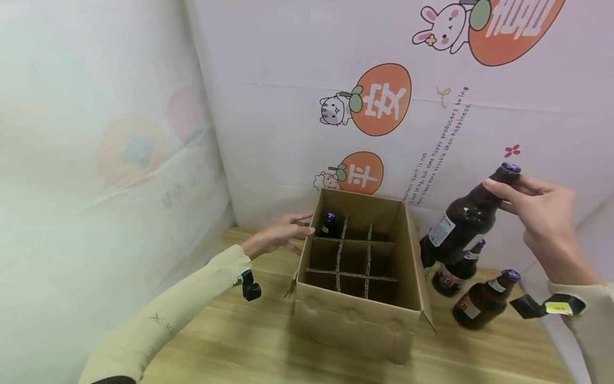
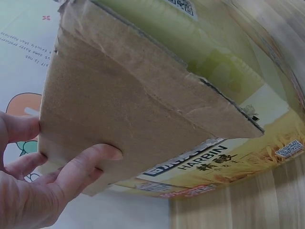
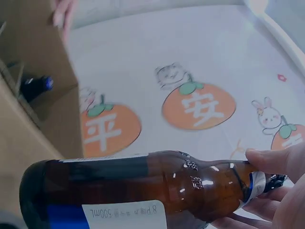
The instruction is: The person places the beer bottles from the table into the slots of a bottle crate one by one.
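My right hand (image 1: 544, 205) grips a brown glass beer bottle (image 1: 467, 210) by its neck, just under the blue cap. The bottle tilts, its base close to the box's right side; a white label (image 3: 125, 214) shows in the right wrist view. At the left wall of the open cardboard box (image 1: 357, 314), my left hand (image 1: 283, 233) holds the rim, with fingers on the outer flap (image 2: 119, 105). Cardboard dividers (image 1: 352, 274) split the box into cells. One capped bottle (image 1: 329, 225) stands in the far left cell.
Two more brown bottles stand right of the box: one (image 1: 448, 278) partly behind the held bottle, another (image 1: 481, 301) nearer me. A wooden tabletop (image 1: 230, 341) lies underneath. White printed sheeting (image 1: 268, 122) rises behind and at the left.
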The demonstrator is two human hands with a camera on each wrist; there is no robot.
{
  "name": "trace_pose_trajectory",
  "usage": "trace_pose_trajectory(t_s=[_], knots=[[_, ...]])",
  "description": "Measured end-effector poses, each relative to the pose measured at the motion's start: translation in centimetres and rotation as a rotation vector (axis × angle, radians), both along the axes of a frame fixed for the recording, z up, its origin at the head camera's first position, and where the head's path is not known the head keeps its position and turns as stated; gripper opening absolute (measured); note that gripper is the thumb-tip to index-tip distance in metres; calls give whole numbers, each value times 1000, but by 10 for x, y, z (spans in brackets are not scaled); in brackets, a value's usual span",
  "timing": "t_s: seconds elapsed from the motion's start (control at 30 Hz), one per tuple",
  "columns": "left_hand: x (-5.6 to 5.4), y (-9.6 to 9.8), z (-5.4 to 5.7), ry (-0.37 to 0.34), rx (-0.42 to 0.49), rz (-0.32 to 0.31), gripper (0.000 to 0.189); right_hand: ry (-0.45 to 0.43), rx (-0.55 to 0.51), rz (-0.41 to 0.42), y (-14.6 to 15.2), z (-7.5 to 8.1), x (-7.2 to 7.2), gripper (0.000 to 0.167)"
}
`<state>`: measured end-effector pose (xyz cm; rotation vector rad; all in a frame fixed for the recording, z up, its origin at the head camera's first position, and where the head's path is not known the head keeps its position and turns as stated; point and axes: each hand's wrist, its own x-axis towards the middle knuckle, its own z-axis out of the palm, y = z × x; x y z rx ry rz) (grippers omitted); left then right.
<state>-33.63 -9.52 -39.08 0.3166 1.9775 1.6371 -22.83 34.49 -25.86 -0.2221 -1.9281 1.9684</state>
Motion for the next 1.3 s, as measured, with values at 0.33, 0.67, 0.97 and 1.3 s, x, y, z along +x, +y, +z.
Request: trace_pose_trajectory(t_s=[0.33, 0.67, 0.97, 1.3], knots=[[0, 1, 1, -1, 0, -3, 72, -10, 77, 69, -25, 15, -8, 37], [-1, 2, 0, -5, 4, 7, 72, -33, 170, 109, -35, 24, -18, 51], [2, 3, -2, -13, 10, 17, 71, 117, 190, 117, -54, 18, -44, 27], [2, 2, -1, -1, 4, 21, 72, 138, 322, 73, -70, 15, -55, 27]])
